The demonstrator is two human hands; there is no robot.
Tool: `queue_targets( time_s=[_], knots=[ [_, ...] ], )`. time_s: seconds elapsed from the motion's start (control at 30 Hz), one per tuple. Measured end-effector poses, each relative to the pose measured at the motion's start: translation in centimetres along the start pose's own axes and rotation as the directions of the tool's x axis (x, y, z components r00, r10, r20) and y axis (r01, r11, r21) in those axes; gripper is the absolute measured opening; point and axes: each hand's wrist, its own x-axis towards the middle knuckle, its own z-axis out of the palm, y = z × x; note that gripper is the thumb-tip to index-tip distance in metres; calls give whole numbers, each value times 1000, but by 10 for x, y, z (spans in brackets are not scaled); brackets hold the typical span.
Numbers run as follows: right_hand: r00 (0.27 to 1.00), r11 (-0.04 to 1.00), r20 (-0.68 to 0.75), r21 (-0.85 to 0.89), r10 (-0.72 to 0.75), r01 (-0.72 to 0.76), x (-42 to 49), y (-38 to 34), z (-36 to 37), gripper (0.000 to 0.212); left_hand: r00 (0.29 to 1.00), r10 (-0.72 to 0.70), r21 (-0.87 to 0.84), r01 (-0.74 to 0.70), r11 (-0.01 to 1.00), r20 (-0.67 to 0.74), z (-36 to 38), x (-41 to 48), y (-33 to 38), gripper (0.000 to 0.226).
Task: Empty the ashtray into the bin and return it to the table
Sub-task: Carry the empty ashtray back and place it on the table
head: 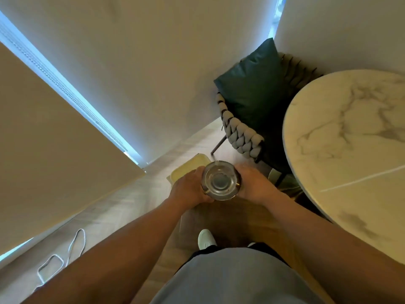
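A round clear glass ashtray (221,181) is held in the air between both hands, its bowl facing the camera. My left hand (188,187) grips its left side and my right hand (252,183) grips its right side. Just beyond and below the ashtray stands a pale yellow bin (189,168) on the floor, partly hidden by my left hand. The round white marble table (348,137) fills the right side of the view.
A woven grey chair (243,132) with a dark green cushion (252,88) stands between the bin and the table. A white cord (63,257) lies looped on the floor at lower left. Blinds and a wall rise at left. My white shoe (206,238) shows below.
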Motion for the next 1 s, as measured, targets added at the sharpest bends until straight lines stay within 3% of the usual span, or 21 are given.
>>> queue_targets(
  time_s=[0.23,0.33,0.47,0.6,0.7,1.0],
  knots=[
    [974,984,-143,67,175,-167,-80,47,-16,59,979,170,11,-172,985,116,40,11,65,91],
    [949,964,-178,105,259,-244,-125,69,-21,61,941,289,-20,-290,957,178,58,5,99,78],
    [919,940,-218,170,328,-295,-190,95,-22,51,892,368,-33,-373,927,262,89,-15,143,83],
    [876,904,-245,224,415,-365,-254,115,-16,65,843,452,-6,-471,882,291,121,-41,182,80],
    [846,876,-241,221,476,-429,-291,128,-9,75,812,487,10,-517,856,322,139,-62,206,79],
    [791,843,-294,239,537,-483,-355,148,8,66,766,520,3,-562,827,378,170,-99,247,77]
  ],
)
